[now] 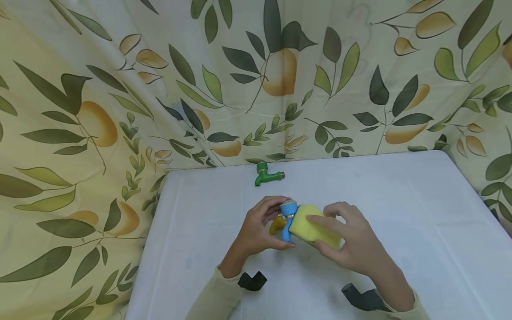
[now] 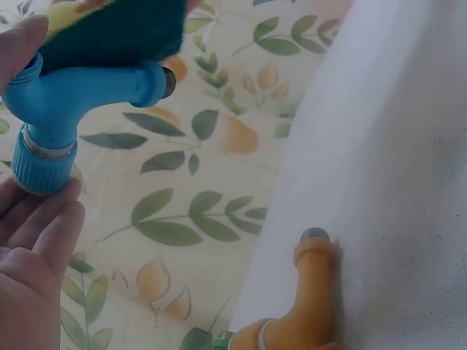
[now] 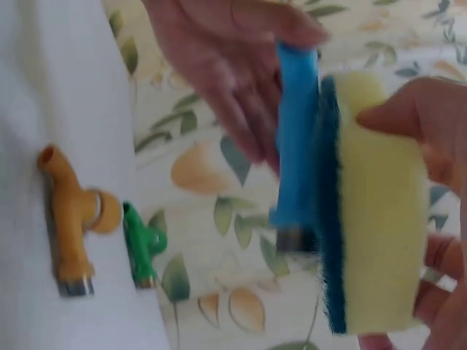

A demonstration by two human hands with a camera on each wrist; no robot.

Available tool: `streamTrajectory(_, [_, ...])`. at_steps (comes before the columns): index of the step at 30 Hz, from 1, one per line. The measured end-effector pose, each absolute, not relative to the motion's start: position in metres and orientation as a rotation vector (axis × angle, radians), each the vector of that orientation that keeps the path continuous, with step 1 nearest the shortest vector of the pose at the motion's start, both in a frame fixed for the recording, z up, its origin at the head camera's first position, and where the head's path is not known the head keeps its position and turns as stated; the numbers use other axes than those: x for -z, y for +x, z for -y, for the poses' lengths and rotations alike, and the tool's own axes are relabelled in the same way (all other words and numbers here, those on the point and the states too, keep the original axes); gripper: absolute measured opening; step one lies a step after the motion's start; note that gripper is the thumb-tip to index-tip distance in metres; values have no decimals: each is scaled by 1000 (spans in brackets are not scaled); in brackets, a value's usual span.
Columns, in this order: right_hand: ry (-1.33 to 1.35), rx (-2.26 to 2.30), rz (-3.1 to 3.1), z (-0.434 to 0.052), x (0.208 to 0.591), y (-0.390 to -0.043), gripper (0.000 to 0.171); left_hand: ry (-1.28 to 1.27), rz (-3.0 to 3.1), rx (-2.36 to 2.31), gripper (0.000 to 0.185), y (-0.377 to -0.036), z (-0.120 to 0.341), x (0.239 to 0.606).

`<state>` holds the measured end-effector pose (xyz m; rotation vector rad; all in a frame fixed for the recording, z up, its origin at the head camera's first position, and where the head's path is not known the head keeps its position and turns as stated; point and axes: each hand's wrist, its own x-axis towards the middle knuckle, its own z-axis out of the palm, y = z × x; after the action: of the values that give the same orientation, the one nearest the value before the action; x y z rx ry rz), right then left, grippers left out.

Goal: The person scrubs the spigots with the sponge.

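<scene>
Holding the blue tap (image 1: 287, 217) above the table (image 1: 400, 209), the left hand (image 1: 256, 231) grips it tight — the right hand (image 1: 352, 244) presses a sponge (image 1: 314, 226) against it. Yellow tap (image 1: 277, 224) lies underneath; green tap (image 1: 267, 174) sits farther back.

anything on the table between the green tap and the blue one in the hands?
Nothing: in the head view the white tablecloth is bare between the green tap and the blue tap. The yellow tap lies beside the left hand, not between them.

Yellow sponge (image 3: 383, 204) pressed against blue tap (image 3: 295, 146), hands (image 3: 445, 138) gripping both
</scene>
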<state>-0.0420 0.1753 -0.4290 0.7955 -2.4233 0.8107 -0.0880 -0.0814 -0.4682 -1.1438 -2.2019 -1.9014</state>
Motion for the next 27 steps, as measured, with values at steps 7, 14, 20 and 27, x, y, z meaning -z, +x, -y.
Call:
streamTrajectory(7, [637,-830,2440,-181,435,-39,50,-1140,2180,1880,96,-89,84,467])
streamTrajectory(14, [726,-958,2390,-181,441,-40,45,-1159,2218,1921,97,-85,78,469])
streamTrajectory(20, [803,-978,2339,-173,447,-41,41,-1153,2257,1956,93,-82,71,471])
streamTrajectory(27, [771,-997,2309,-172,446,-45,43,-1164,2177,2136,89,-81,71,466])
